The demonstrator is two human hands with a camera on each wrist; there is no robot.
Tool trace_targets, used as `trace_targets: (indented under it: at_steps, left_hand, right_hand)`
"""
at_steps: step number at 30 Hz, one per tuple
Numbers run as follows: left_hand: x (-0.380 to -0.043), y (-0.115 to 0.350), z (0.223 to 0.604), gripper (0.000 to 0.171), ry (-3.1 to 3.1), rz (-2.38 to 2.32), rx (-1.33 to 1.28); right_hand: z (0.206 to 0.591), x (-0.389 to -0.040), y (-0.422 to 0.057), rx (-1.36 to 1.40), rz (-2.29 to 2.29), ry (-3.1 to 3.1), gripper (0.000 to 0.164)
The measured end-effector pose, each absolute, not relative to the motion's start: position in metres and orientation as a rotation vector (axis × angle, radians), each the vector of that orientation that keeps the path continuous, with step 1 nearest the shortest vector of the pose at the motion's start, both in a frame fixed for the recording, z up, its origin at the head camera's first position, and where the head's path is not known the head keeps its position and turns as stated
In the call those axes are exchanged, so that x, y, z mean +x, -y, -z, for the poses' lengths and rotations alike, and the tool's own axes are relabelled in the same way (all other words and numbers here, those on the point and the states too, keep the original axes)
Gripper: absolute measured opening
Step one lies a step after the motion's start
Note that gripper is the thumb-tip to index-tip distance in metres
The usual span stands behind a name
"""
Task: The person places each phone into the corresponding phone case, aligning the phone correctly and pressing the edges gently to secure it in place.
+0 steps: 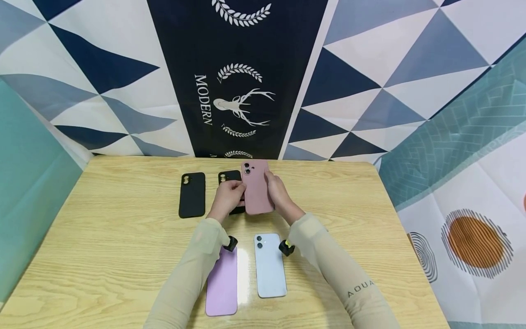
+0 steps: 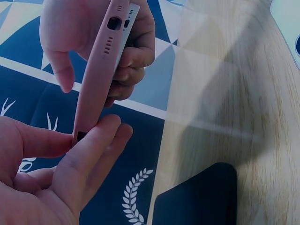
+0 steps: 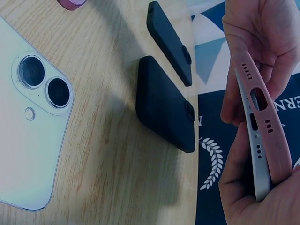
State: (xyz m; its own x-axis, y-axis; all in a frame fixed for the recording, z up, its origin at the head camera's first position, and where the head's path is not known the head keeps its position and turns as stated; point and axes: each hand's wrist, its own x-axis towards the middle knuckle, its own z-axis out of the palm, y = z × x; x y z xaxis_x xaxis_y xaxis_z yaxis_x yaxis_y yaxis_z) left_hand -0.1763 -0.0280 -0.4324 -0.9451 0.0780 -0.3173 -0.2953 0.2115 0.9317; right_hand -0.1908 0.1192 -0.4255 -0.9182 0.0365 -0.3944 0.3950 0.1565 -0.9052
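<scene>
Both hands hold a pink phone case [image 1: 258, 192] over the back of the table, its camera openings at the top left. A pale phone [image 3: 257, 161] lies along the inside of the case, and at the bottom edge a gap shows between the two. My left hand [image 1: 227, 197] pinches the left side of the case between thumb and fingers. On the opposite side, my right hand [image 1: 281, 194] grips case and phone together. Behind the left hand lies a black phone case [image 1: 231, 175], partly covered by that hand.
Another black phone case [image 1: 191, 195] lies further left on the wooden table [image 1: 123, 237]. Nearer the front are a purple phone-shaped piece [image 1: 222, 285], partly under the left sleeve, and a light blue phone [image 1: 270, 267] between the forearms. A patterned cloth [image 1: 353, 68] hangs behind the table.
</scene>
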Motion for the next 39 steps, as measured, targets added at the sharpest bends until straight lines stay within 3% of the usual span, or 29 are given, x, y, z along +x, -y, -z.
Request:
trace_targets:
  at_steps: [19,28,39]
  left_hand:
    - [-0.179,0.027,0.437,0.030,-2.111,-1.870,-0.226]
    - [-0.180,0.029,0.439,0.030,-2.077,-1.924,-0.218]
    - [-0.179,0.032,0.438,0.033,-1.983,-1.962,-0.234]
  right_hand:
    - [0.430,-0.192,-0.122,0.372,1.850,-2.106,0.047]
    - [0.428,-0.192,-0.121,0.297,1.833,-2.114,0.025]
    - [0.420,-0.188,-0.123,0.348,1.767,-2.099,0.042]
